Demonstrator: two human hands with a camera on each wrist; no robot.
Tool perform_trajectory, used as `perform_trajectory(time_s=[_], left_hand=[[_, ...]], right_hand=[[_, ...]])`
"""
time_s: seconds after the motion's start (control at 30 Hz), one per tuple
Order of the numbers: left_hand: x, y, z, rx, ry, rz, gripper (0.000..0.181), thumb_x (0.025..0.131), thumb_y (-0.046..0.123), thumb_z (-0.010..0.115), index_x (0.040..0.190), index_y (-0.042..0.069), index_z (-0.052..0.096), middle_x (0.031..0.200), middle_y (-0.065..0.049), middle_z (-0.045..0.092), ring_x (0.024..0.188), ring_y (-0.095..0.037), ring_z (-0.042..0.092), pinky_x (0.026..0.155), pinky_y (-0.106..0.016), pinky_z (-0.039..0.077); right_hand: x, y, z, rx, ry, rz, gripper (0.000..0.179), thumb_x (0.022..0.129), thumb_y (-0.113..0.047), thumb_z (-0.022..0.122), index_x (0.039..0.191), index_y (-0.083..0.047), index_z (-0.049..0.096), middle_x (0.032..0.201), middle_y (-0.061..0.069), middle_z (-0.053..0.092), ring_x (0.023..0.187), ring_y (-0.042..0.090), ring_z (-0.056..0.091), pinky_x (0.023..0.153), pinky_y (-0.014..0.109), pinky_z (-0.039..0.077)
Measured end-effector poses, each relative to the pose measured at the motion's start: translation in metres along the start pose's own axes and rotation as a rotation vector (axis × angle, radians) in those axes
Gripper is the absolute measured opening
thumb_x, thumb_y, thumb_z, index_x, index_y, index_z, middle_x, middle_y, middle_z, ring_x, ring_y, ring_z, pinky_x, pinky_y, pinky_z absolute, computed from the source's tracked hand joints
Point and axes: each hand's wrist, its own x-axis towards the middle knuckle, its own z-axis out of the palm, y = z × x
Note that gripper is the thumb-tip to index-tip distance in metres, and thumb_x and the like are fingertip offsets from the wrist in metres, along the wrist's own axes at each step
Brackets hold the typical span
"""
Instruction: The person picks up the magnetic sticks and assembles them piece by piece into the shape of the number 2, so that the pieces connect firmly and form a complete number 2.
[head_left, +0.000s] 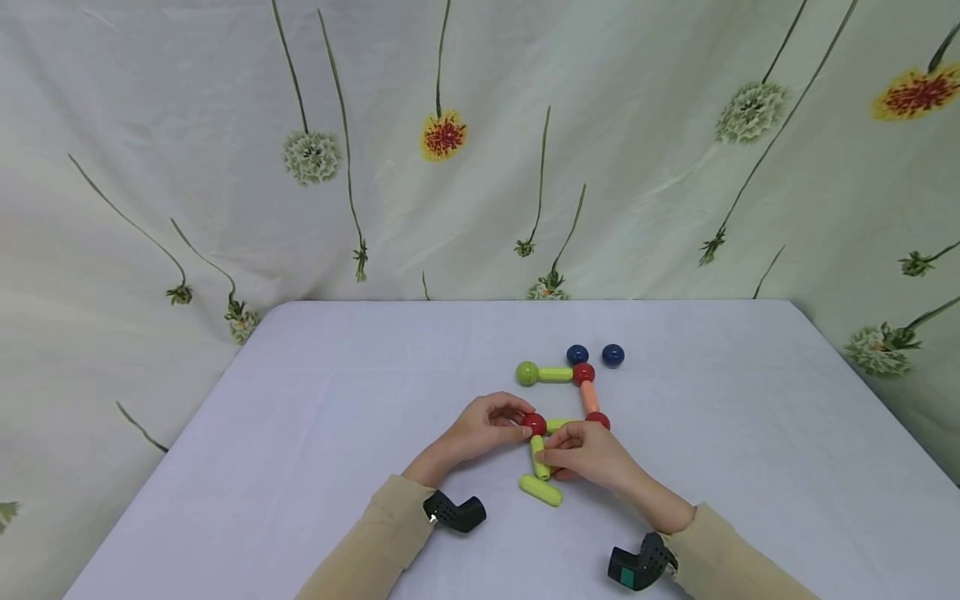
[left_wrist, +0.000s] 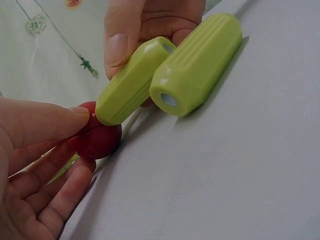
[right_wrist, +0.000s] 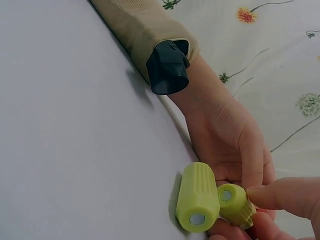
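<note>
1. My left hand [head_left: 482, 430] pinches a glossy red ball [head_left: 534, 423], my landmark, between thumb and fingers.
2. My right hand [head_left: 595, 454] grips a lime-green ribbed plastic-looking stick [left_wrist: 132, 82] between thumb and fingers; its far end meets the landmark and it points toward me.
3. A loose lime-green stick with pale metallic ends [head_left: 540, 490] lies on the white cloth-covered table [head_left: 360, 367], nearer me than the landmark; I can't tell whether it touches the held one.
4. Right of the landmark, a partly hidden green stick [head_left: 558, 425] leads toward a second red ball [head_left: 598, 418].
5. Beyond the landmark and to its right, an orange stick [head_left: 590, 397] reaches a third red ball [head_left: 583, 372].
6. Farther beyond the landmark are a green stick [head_left: 556, 374] ending at a shiny green ball [head_left: 527, 372], and two dark blue balls [head_left: 612, 356].
</note>
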Motion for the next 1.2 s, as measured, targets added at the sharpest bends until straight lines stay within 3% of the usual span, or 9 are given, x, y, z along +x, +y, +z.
perform_trajectory(time_s=[0.43,0.53,0.8,1.2], left_hand=[[0.002,0.0,0.001,0.007,0.011,-0.032,0.028,0.085,0.016,0.068,0.111,0.005,0.065,0.102,-0.005,0.063,0.088,-0.014,0.059,0.077,-0.023,0.047],[0.0,0.005,0.002,0.018,0.015,-0.04,0.027,0.086,0.012,0.067,0.111,0.003,0.064,0.102,-0.007,0.062,0.088,-0.016,0.058,0.077,-0.023,0.047],[-0.011,0.038,0.0,0.021,-0.007,-0.033,0.026,0.087,0.006,0.063,0.11,-0.004,0.062,0.102,-0.015,0.061,0.088,-0.018,0.058,0.077,-0.022,0.046],[-0.011,0.037,-0.001,-0.009,-0.022,-0.029,0.028,0.087,0.007,0.063,0.112,-0.005,0.061,0.104,-0.02,0.061,0.09,-0.018,0.056,0.077,-0.021,0.046]], right_hand=[[0.002,0.003,0.001,0.052,-0.023,-0.015,0.024,0.083,-0.015,0.071,0.093,0.005,0.063,0.077,0.005,0.064,0.07,0.018,0.064,0.065,0.033,0.055],[0.001,0.002,0.001,0.054,-0.023,-0.018,0.025,0.083,-0.016,0.072,0.093,0.005,0.063,0.077,0.005,0.065,0.07,0.017,0.064,0.066,0.031,0.055],[0.004,0.006,0.003,0.034,-0.01,-0.026,0.026,0.081,-0.019,0.074,0.091,0.003,0.064,0.077,0.005,0.066,0.07,0.017,0.065,0.066,0.031,0.055],[0.005,-0.005,-0.014,-0.058,-0.068,-0.037,0.026,0.083,-0.023,0.072,0.093,0.0,0.065,0.077,0.005,0.067,0.07,0.018,0.065,0.065,0.03,0.054]])
